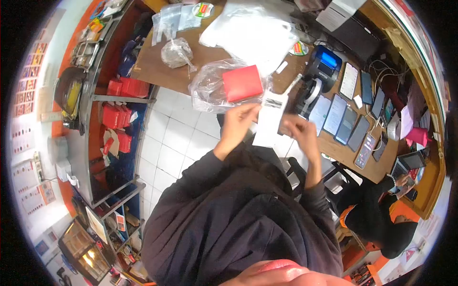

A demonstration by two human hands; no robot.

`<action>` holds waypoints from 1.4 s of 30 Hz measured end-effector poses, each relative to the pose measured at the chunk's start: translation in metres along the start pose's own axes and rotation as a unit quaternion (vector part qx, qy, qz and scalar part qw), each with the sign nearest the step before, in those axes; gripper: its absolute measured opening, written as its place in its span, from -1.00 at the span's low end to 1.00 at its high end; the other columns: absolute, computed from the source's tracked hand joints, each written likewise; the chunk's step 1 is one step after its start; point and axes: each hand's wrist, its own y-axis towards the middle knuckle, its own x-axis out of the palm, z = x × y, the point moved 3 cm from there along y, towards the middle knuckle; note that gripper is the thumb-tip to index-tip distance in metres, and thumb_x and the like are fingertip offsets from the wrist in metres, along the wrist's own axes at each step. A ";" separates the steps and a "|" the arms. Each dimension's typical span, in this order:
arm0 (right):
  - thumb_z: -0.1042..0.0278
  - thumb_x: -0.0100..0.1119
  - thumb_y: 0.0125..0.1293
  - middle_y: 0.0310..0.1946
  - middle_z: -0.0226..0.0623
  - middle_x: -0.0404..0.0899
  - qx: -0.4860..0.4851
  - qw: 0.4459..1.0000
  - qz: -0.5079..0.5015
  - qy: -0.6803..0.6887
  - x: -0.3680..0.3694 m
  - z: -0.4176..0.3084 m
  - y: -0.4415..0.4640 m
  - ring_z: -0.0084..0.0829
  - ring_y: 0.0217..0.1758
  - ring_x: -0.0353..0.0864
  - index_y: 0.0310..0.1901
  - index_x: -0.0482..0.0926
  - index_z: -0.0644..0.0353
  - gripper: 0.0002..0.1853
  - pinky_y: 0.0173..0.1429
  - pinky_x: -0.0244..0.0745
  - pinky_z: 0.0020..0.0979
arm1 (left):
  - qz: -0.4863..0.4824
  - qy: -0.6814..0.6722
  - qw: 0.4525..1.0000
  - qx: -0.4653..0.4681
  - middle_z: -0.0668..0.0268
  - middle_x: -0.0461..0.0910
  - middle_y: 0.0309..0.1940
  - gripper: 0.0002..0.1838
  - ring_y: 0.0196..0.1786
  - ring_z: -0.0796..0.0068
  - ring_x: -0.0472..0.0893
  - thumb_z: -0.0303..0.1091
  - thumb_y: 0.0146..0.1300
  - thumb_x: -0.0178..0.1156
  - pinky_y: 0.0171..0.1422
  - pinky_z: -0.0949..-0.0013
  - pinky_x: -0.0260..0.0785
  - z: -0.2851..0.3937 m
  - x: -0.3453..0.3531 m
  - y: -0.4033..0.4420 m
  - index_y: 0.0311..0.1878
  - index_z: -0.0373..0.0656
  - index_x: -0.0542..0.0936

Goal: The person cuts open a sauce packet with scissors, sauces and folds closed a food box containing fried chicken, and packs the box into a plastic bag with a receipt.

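Observation:
My left hand (238, 125) pinches the left edge of a white card or sheet (270, 121) with dark print near its top. To the right of the card, my right hand (301, 135) is curled with bent fingers; blur hides whether it holds anything. Just beyond my left hand, a red box or packet (243, 83) rests on a clear plastic bag (204, 90) at the table's front edge. A small white stick-like item (292, 84) lies near the card's upper right.
Several phones (348, 81) lie on the right of the brown table (157, 66), near a blue-black device (326, 64) and cables. Clear plastic sheets (248, 33) cover the back. Another person (372, 209) is at the lower right. Shelves with red packets (129, 87) stand left.

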 end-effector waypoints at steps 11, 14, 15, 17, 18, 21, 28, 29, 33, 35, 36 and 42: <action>0.44 0.19 0.21 -0.66 -0.46 0.25 -0.152 0.986 -0.049 -0.050 0.052 -0.030 0.145 -0.60 -0.54 0.23 0.06 0.51 0.10 -0.65 -0.40 0.25 -0.49 | 0.149 0.248 0.956 0.055 0.43 0.45 -0.66 -0.83 -0.58 0.67 0.37 -0.37 0.21 0.23 -0.48 0.49 0.21 0.000 -0.070 0.059 -0.42 -0.25 0.52; 0.36 0.09 0.32 -0.51 -0.47 0.42 -0.066 0.993 -0.045 0.083 0.065 0.001 0.147 -0.61 -0.41 0.38 0.06 0.45 0.15 -0.71 -0.27 0.35 -0.53 | 0.161 0.200 0.966 0.021 0.41 0.42 -0.49 -0.79 -0.37 0.65 0.39 -0.28 0.25 0.19 -0.28 0.50 0.25 -0.031 -0.073 0.061 -0.29 -0.23 0.46; 0.32 0.05 0.35 -0.45 -0.43 0.46 -0.034 0.984 -0.026 0.175 0.079 0.011 0.144 -0.60 -0.35 0.42 0.06 0.44 0.17 -0.71 -0.21 0.37 -0.52 | 0.168 0.180 0.969 0.012 0.39 0.42 -0.41 -0.77 -0.28 0.63 0.41 -0.24 0.28 0.16 -0.18 0.51 0.27 -0.043 -0.073 0.063 -0.22 -0.22 0.43; 0.22 -0.10 0.43 -0.15 -0.25 0.50 -0.036 0.981 0.036 0.185 0.096 0.025 0.140 -0.48 -0.07 0.45 0.05 0.40 0.23 -0.70 0.04 0.36 -0.46 | 0.216 0.044 0.974 0.057 0.34 0.36 -0.23 -0.69 -0.09 0.57 0.35 -0.13 0.33 0.07 0.04 0.46 0.20 -0.085 -0.069 0.071 -0.11 -0.18 0.35; 0.19 -0.16 0.45 -0.07 -0.21 0.44 -0.026 0.984 0.039 0.173 0.107 0.049 0.145 -0.43 0.01 0.39 0.07 0.36 0.23 -0.68 0.14 0.30 -0.41 | 0.239 -0.024 0.968 0.077 0.32 0.32 -0.13 -0.65 0.01 0.54 0.32 -0.08 0.36 0.02 0.15 0.44 0.16 -0.097 -0.067 0.073 -0.05 -0.16 0.31; 0.21 -0.20 0.46 -0.03 -0.19 0.42 -0.041 0.975 0.058 0.212 0.121 0.064 0.136 -0.43 0.04 0.37 0.12 0.30 0.20 -0.68 0.16 0.28 -0.40 | 0.156 -0.171 0.973 0.022 0.26 0.24 0.15 -0.49 0.28 0.41 0.19 0.04 0.41 -0.15 0.38 0.34 -0.01 -0.071 -0.052 0.070 0.22 -0.15 0.19; 0.19 -0.23 0.47 -0.06 -0.18 0.42 -0.057 0.994 0.033 0.091 0.105 0.068 0.132 -0.38 -0.01 0.40 0.12 0.31 0.18 -0.67 0.14 0.29 -0.40 | 0.087 -0.232 0.969 -0.001 0.23 0.16 0.33 -0.42 0.40 0.42 0.12 0.01 0.43 -0.21 0.44 0.33 -0.06 -0.068 -0.053 0.078 0.37 -0.16 0.08; 0.18 -0.23 0.47 -0.06 -0.18 0.42 -0.034 0.995 0.020 0.093 0.101 0.060 0.132 -0.38 -0.01 0.41 0.12 0.32 0.18 -0.67 0.14 0.29 -0.40 | 0.074 -0.236 0.969 -0.007 0.23 0.17 0.32 -0.42 0.39 0.42 0.13 0.00 0.43 -0.21 0.44 0.33 -0.06 -0.068 -0.053 0.080 0.36 -0.17 0.09; 0.21 -0.21 0.47 -0.05 -0.19 0.42 -0.033 0.974 0.114 0.193 0.099 0.029 0.133 -0.40 0.01 0.39 0.12 0.33 0.19 -0.67 0.10 0.31 -0.40 | 0.042 -0.230 0.972 -0.006 0.23 0.19 0.31 -0.43 0.39 0.41 0.14 -0.01 0.43 -0.22 0.45 0.34 -0.06 -0.063 -0.052 0.091 0.36 -0.19 0.11; 0.25 -0.21 0.46 -0.04 -0.19 0.41 -0.018 0.968 0.117 0.222 0.104 0.033 0.131 -0.42 0.03 0.38 0.12 0.33 0.19 -0.69 0.11 0.31 -0.40 | 0.040 -0.219 0.975 0.002 0.23 0.19 0.32 -0.42 0.39 0.40 0.15 -0.01 0.43 -0.23 0.45 0.35 -0.07 -0.063 -0.051 0.092 0.36 -0.19 0.12; 0.27 -0.21 0.46 -0.04 -0.19 0.41 -0.012 0.965 0.118 0.235 0.104 0.033 0.131 -0.42 0.04 0.37 0.12 0.34 0.19 -0.70 0.11 0.31 -0.41 | 0.044 -0.217 0.975 0.005 0.22 0.19 0.32 -0.42 0.39 0.39 0.15 -0.01 0.43 -0.22 0.45 0.35 -0.07 -0.068 -0.052 0.092 0.36 -0.19 0.12; 0.52 -0.13 0.33 -0.26 -0.29 0.57 -0.126 0.964 0.228 -0.060 0.023 -0.019 0.110 -0.61 -0.50 0.39 0.00 0.44 0.23 -0.75 -0.40 0.33 -0.51 | 0.071 -0.023 0.997 0.022 0.20 0.25 0.28 -0.49 0.35 0.35 0.22 -0.12 0.41 -0.13 0.41 0.31 0.04 -0.092 -0.077 0.088 0.32 -0.17 0.22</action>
